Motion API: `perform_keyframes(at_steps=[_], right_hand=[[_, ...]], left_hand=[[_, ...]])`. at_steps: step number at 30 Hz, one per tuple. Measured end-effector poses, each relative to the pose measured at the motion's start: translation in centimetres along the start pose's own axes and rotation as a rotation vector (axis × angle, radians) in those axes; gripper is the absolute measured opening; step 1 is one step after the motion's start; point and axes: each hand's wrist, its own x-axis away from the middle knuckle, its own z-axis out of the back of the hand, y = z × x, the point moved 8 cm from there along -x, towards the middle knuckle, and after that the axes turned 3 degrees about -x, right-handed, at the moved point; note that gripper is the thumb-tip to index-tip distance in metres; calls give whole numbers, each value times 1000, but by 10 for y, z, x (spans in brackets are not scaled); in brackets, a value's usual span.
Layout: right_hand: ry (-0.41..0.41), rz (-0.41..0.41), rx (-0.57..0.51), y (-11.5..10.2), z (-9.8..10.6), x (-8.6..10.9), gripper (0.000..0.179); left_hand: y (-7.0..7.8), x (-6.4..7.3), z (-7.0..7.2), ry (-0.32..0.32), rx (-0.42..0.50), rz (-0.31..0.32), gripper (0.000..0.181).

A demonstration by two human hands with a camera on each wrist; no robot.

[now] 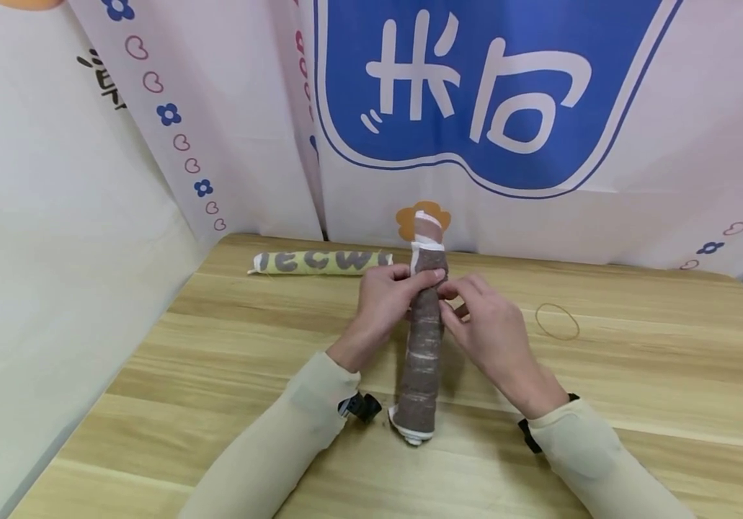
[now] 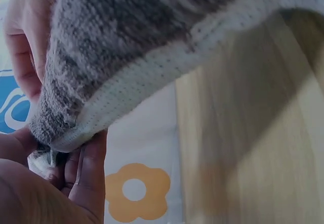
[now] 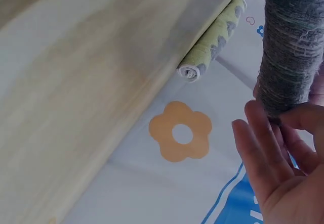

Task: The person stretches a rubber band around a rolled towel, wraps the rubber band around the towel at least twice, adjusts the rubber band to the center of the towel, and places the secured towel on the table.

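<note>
A brown towel (image 1: 423,360), rolled into a long tube with white edging, points away from me over the table. Near its far end my left hand (image 1: 384,299) grips it, thumb across the top. My right hand (image 1: 488,324) pinches at its right side, just below that thumb. The roll narrows sharply between the fingers in both wrist views. In the left wrist view, a thin pale strand (image 2: 79,166) crosses a finger beside the narrowed part. Beyond the hands, the roll's far tip shows a lighter brown section with white edges.
A yellow-green rolled towel (image 1: 319,262) with grey letters lies at the table's back edge, left of the hands. A thin rubber band (image 1: 557,321) lies on the wooden table (image 1: 637,360) to the right. A printed white cloth (image 1: 371,194) hangs behind.
</note>
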Motion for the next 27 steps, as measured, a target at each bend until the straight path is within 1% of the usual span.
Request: perform_keyframes(at_steps=[3,5,10,12,13,15,19,21,24,27], right_hand=[[-9,-41,-41,5,0,1,17],[-14,-61,-96,7,1,1,15],[-33,-119,-258,11,0,0,15],[-38,-149,-276,14,-1,0,17],[-40,-154,-261,15,-1,0,16],[-40,-127,-182,14,0,0,14],[-11,1,55,6,3,-1,12],[9,50,139,3,4,0,14],[23,92,196,0,4,1,17],[27,134,218,-3,2,2,15]], left_hand=[[-1,0,-2,-11,-11,14,32],[0,1,-2,-14,-19,16,30],[2,3,-4,-27,-39,-19,27],[3,3,-5,-34,-40,-34,27],[3,3,-6,-36,-40,-39,27],[4,2,-7,-34,-44,-47,27],[2,2,-8,-31,-59,-46,26],[1,3,-10,-36,-68,-38,26],[-1,3,-10,-35,-66,-26,27],[-3,3,-9,-18,-69,-18,27]])
